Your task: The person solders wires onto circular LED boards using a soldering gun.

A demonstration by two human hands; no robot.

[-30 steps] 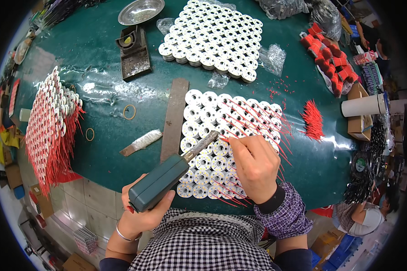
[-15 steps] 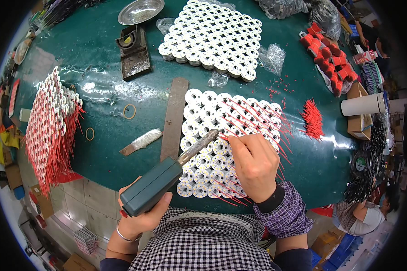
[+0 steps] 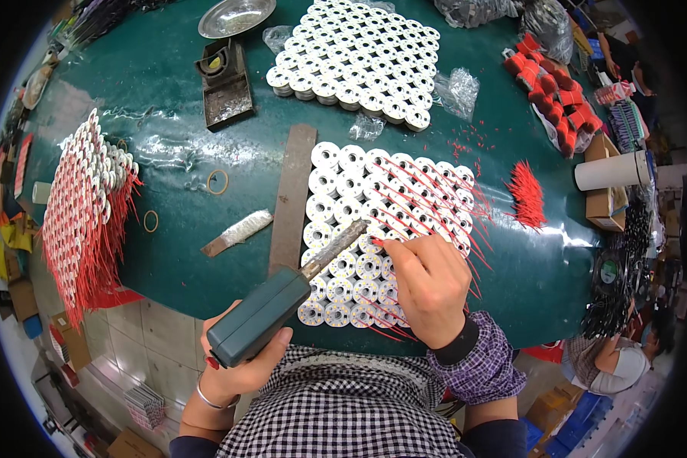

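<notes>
Teal-handled soldering iron point(image 3: 282, 305) sits clamped in the left hand point(image 3: 237, 366), its tip over the near block of white round boards point(image 3: 382, 229) on the green table point(image 3: 168, 99). The right hand point(image 3: 427, 286) pinches a red wire point(image 3: 389, 246) there. Farther off lies a second white block point(image 3: 359, 57).

Dark green counter point(image 3: 168, 99), white round discs point(image 3: 359, 198) with red wires point(image 3: 427, 198), teal-grey soldering iron point(image 3: 259, 317), purple plaid cuff point(image 3: 477, 366), black-and-white checked shirt point(image 3: 343, 412).
</notes>
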